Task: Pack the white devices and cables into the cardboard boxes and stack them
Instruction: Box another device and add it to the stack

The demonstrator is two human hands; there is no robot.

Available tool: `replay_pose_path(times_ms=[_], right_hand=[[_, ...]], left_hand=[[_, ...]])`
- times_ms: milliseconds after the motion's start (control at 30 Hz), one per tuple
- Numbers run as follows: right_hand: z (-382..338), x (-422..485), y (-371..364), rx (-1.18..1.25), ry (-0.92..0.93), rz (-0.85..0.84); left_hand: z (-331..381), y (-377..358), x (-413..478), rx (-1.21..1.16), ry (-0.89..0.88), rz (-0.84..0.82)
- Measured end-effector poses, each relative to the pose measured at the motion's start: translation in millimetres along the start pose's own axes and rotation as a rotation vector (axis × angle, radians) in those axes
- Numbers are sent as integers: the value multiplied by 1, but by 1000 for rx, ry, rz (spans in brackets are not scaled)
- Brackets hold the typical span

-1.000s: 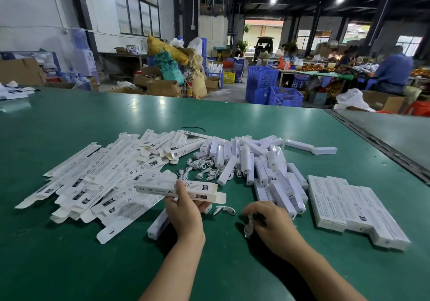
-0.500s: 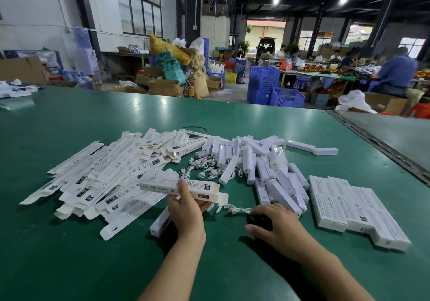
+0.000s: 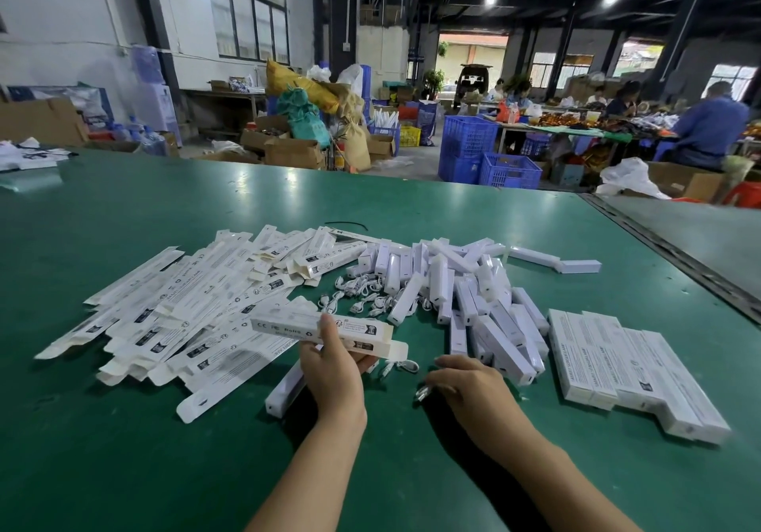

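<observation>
At the green counter [image 3: 123,449] the person's left hand [image 3: 329,367] grasps a long white box [image 3: 288,323], thumb across its printed top and fingers curled beneath. It is held just above the surface, with the flap at its right end open. Under that hand a single white device [image 3: 284,387] lies on the counter, pointing toward the person.

The right hand [image 3: 465,383] sits low on the counter with its fingers curled. A small shiny plug [image 3: 422,393] shows at its fingertips, and I cannot tell whether it is pinched or only touched. A short white cable [image 3: 401,366] lies between the two hands.

Beyond the box, loose cables [image 3: 358,297] are scattered in the middle. To their left lies a wide heap of flat boxes [image 3: 185,305], still unfolded. To their right is a jumble of white devices [image 3: 473,293]. Further right, closed packed boxes [image 3: 617,367] lie side by side in a neat block.
</observation>
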State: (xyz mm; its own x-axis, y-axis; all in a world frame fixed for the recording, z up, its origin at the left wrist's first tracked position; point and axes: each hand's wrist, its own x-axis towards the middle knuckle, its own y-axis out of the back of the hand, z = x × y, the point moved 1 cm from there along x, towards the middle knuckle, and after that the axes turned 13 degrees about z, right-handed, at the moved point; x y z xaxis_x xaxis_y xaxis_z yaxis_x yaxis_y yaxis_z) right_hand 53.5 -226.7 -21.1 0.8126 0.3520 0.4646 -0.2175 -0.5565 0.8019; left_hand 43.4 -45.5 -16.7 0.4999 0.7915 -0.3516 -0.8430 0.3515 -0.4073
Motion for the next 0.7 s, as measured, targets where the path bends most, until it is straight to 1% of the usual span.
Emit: replay_pose_path(times_ms=[67,133,200,367,500,567,700], right_hand=[[0,-3,-1,-8,24,-23],[-4,-5,-2,-4,-17,-51],[-9,-5,-4,-4,-71,-36],[-20,-5,-11,-62,-81,34],[-19,-3,-10,-96,-87,-22],[-20,-3,-9,-74,-96,-8],[-20,-5,-9,4,-217,8]], left_hand=[[-1,0,0,3,-6,-2],[-1,-1,0,9,-11,-10],[1,-1,-2,10,-23,-9],[-1,0,0,17,-44,-2],[-1,0,0,21,-37,4],[-1,0,0,29,-39,7],[-2,1,2,42,-49,1]])
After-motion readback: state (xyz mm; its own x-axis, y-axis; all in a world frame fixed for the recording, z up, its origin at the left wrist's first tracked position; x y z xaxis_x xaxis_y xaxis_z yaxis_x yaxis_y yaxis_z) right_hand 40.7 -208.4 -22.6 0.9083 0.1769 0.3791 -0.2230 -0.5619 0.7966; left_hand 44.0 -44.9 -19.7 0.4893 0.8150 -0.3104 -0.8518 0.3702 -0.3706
